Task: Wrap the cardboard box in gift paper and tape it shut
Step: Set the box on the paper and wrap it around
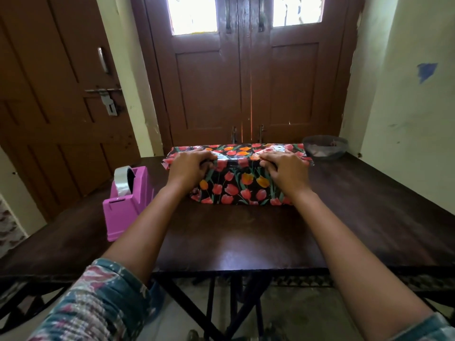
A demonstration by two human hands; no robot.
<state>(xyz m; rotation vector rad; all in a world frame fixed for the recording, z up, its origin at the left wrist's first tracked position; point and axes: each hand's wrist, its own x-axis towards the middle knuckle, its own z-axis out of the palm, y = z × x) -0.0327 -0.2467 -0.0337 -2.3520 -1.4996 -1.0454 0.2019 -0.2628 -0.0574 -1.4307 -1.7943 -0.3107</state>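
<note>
Holding contents I cannot make out, a bowl sits right of the wrapped box on the table. Left of the box, a pink dispenser carries a tape roll. The left hand and right hand grip its top edge, fingers curled.

Doors: brown double door behind the dark wooden surface; brown side door at left with a metal latch.
Windows: two bright panes atop the double door.
Walls: pale cream wall, blue smudge at right.
Floor: grey floor under the surface.
</note>
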